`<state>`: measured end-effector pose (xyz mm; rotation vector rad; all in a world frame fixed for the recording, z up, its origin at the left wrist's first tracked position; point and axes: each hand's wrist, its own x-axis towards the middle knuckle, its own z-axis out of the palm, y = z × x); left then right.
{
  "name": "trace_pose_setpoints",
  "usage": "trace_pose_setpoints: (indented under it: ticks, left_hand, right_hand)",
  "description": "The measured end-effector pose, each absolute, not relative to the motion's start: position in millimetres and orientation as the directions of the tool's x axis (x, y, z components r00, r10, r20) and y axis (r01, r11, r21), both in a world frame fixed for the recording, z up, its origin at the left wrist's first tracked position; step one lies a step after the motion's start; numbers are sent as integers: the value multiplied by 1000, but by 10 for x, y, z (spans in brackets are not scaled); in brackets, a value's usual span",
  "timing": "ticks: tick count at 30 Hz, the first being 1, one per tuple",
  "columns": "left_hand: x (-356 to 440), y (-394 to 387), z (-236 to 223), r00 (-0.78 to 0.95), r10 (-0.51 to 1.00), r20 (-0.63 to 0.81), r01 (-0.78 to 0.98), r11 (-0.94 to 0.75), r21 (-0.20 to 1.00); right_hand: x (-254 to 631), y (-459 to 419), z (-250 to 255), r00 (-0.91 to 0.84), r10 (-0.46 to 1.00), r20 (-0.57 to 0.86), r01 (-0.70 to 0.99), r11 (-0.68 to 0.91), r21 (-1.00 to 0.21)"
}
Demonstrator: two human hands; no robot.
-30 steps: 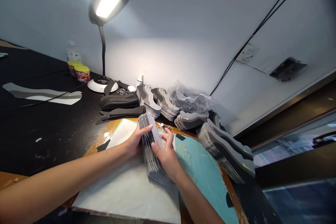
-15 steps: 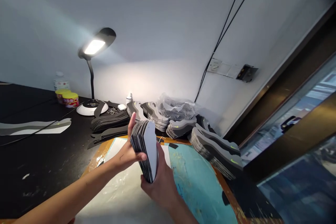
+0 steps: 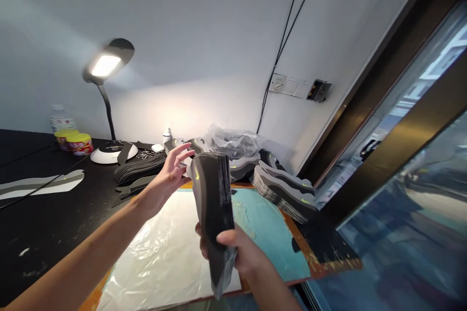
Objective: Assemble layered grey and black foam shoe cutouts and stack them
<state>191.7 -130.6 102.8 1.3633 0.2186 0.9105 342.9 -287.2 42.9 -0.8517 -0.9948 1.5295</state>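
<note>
A thick stack of dark grey shoe upper pieces (image 3: 215, 204) stands on end above the work board, its layers showing along the right side. A small yellow-green swoosh marks the light grey edge of the front piece. My right hand (image 3: 242, 248) is wrapped round the lower part of this stack, thumb across the front. Beside the top left edge, my left hand (image 3: 173, 167) has its fingers spread, with nothing held in it. Whether its fingertips brush the stack I cannot tell. Under both hands lies a white sheet (image 3: 160, 252) on the board.
Further stacks of grey pieces (image 3: 280, 189) lie at the right, and black pieces (image 3: 140, 167) at the left. Behind are a crumpled plastic bag (image 3: 233, 141), a small white bottle (image 3: 167, 135), a lit desk lamp (image 3: 109, 63) and yellow-lidded tubs (image 3: 80, 144). A glass door (image 3: 408, 214) borders the right.
The stack has turned from its plain pale face to its dark printed face. My left hand has let go of it and opened; my right hand still grips it lower down. The view has shifted right.
</note>
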Motion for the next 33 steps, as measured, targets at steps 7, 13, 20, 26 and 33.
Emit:
trace_pose_setpoints:
  ticks: [7,13,20,26,33]
  left_hand:
    - [2189,-1364,627,787,613,-66,-262,430,864]
    - [2539,-1411,358,576,798,-177,-126,301,945]
    - [3254,-1579,255,436,882,-179,-194,286,938]
    - [3951,-1715,227,569,779,-263,-22,334,942]
    - [3376,-1460,365,763,587,-270,206,175,963]
  right_hand:
    - [3858,-2906,311,-532,846,-5,-630,-400,-666]
    - [4243,-3060,301,-184,942,-282,-308,-328,-893]
    - [4530,-3116,656,525,851,37,752,-442,-489]
    - [4921,-3003,398,621,778,98,781,-625,10]
    - [5077,-3184,-255,503,753,424,798,-593,108]
